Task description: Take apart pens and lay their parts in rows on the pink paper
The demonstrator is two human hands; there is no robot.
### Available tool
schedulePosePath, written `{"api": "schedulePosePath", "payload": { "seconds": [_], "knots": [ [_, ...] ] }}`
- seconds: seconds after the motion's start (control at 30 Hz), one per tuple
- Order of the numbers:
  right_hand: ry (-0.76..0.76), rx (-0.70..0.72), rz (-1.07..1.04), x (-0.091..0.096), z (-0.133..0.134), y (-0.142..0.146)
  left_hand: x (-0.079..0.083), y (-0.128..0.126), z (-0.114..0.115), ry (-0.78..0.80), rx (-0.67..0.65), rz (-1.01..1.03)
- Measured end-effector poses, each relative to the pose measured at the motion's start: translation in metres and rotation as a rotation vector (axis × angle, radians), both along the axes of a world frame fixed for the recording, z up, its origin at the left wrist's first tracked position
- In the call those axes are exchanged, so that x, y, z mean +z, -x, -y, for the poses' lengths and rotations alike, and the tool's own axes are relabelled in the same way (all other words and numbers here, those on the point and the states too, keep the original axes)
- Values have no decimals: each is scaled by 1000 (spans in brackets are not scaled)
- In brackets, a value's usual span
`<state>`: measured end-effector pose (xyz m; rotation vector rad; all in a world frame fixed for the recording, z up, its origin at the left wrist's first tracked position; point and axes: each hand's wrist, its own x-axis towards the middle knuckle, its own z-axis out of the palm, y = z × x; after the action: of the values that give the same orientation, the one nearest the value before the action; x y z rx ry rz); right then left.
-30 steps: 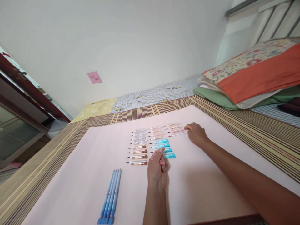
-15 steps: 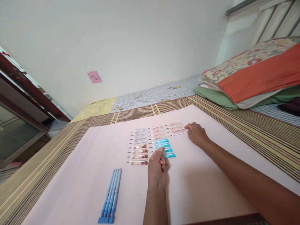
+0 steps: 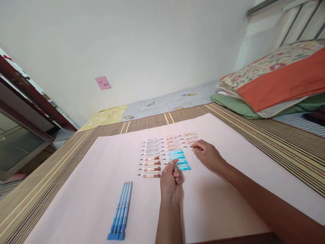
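Right hand (image 3: 207,154) at pink-patterned pens (image 3: 190,136); left hand (image 3: 170,179) beside turquoise-ended pens (image 3: 179,152); four blue pens (image 3: 121,217) apart on pale sheet (image 3: 76,189).

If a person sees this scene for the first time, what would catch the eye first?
Probably the orange-banded floral pillow at the upper right comes first. Next might come the four slim blue pens, side by side at the lower left of the pale sheet, then the turquoise pieces near the middle, beside the left hand.

My left grip (image 3: 171,178) and my right grip (image 3: 207,155) are bare hands with slim, jointed fingers. My left forearm (image 3: 169,220) and right forearm (image 3: 261,196) are bare too, smooth in outline, narrow at the wrist, thicker farther back.
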<state>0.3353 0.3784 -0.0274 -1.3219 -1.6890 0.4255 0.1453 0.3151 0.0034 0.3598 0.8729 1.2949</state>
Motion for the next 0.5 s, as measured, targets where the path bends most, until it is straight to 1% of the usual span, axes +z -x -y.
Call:
{"api": "schedulePosePath", "payload": {
  "seconds": [0.1, 0.13, 0.17, 0.23, 0.33, 0.43, 0.5],
  "knots": [
    [125, 219, -131, 27, 33, 30, -3, 0, -2, 22, 0, 36],
    [143, 298, -155, 34, 44, 40, -3, 0, -2, 33, -2, 48],
    [169, 374, -163, 39, 54, 48, -4, 0, -3, 41, 5, 62],
    [192, 450, -194, 44, 69, 62, -5, -1, -4, 60, 42, 87],
    [182, 446, -264, 40, 77, 74, -3, -2, -4, 88, 83, 87],
    [185, 424, -347, 32, 76, 77, -1, -2, -3, 74, 48, 45],
    [220, 440, -456, 29, 75, 77, 0, -3, -1, 29, 22, 1]
  ]
}}
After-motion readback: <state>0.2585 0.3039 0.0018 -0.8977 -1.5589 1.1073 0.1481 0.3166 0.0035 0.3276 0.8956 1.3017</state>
